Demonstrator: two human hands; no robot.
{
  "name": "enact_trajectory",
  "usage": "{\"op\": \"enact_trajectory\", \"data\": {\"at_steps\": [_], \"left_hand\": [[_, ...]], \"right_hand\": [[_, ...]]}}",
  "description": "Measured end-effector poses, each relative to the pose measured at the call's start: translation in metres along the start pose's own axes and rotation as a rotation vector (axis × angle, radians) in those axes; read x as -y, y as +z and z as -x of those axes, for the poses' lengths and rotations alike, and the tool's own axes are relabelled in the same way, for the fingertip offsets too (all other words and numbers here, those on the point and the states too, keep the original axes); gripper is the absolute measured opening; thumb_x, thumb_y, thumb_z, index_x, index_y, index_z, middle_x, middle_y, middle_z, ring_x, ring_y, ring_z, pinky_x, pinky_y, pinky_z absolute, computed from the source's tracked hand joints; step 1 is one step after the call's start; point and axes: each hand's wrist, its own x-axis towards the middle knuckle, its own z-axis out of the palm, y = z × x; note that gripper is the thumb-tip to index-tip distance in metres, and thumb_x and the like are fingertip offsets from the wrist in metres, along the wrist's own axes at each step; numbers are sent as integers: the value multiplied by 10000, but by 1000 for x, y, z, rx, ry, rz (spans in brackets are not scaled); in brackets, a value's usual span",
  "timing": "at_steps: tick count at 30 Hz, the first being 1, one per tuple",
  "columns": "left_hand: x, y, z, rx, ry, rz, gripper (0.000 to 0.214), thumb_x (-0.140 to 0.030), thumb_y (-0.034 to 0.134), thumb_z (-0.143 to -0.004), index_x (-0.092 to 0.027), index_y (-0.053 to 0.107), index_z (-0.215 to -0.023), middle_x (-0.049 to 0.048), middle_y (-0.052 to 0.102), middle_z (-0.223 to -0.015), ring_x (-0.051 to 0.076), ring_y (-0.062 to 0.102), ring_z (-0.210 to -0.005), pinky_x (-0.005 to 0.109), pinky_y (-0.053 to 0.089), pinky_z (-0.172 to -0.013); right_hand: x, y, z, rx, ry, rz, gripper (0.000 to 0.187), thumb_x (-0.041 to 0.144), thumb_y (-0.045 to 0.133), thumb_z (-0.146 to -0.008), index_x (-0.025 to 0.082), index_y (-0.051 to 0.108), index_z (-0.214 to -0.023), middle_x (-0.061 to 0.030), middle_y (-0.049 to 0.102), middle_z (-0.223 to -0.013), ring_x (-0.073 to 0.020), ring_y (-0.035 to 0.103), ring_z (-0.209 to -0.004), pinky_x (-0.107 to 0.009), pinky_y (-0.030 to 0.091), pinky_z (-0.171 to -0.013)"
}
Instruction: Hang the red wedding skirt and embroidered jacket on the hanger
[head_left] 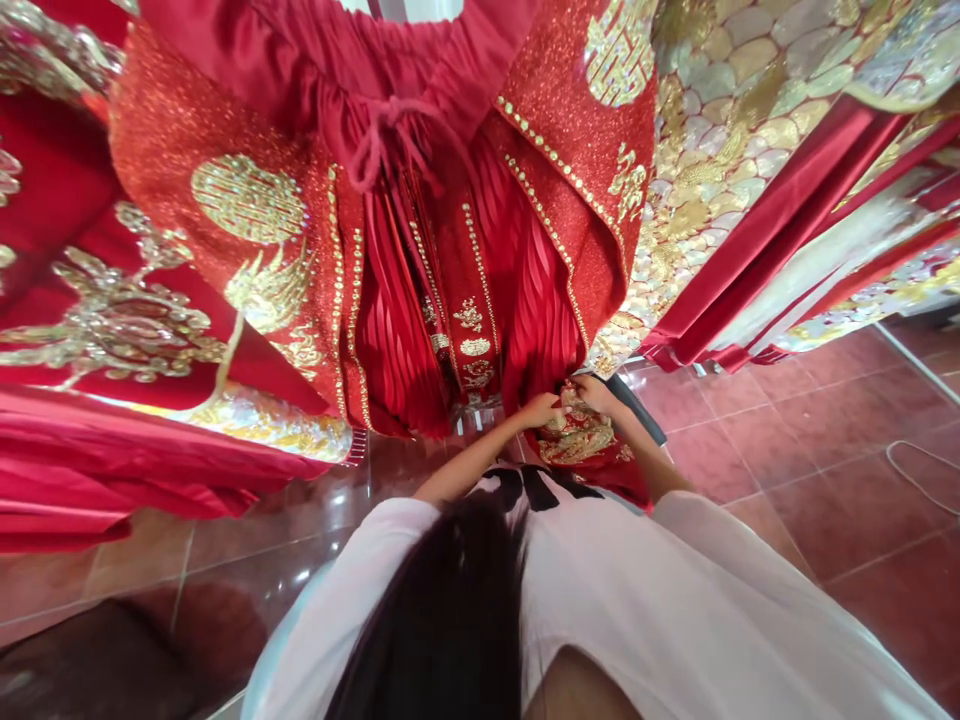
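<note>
In front of me hangs a large red glittery skirt (172, 110) with gold embroidery, lines of gold studs, a pleated inner layer and a tied drawstring at the gathered waist. Down near its hem, my left hand (544, 410) pinches the edge of a red cloth panel (577, 445) thick with gold embroidery. Close beside it, my right hand (598, 394) has its fingers closed on the same panel's upper edge. The panel hangs in front of my body; its lower part is hidden by my shirt. Exactly what the fingertips grip is too small to see.
Another red garment with silver beadwork (127, 320) hangs at left, and a gold scale-patterned garment (720, 150) at right. Below is a red tiled floor (847, 430). A thin white cable (911, 480) lies at right, and a dark flat object (90, 665) at lower left.
</note>
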Motion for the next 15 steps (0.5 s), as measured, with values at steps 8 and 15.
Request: {"op": "enact_trajectory", "data": {"at_steps": [8, 15], "left_hand": [[-80, -91, 113, 18, 452, -127, 403, -484, 473, -887, -148, 637, -736, 80, 625, -840, 211, 573, -845, 306, 447, -816], [-117, -156, 217, -552, 442, -272, 212, -359, 542, -877, -257, 725, -909, 47, 697, -865, 219, 661, -806, 315, 531, -734]], "right_hand": [[89, -74, 7, 460, -403, -45, 446, 40, 497, -601, 127, 660, -1007, -81, 609, -1142, -179, 561, -1053, -289, 434, -962], [220, -165, 18, 496, -851, 124, 215, 331, 601, -826, 125, 644, -872, -37, 614, -830, -106, 552, -743, -219, 442, -697]]}}
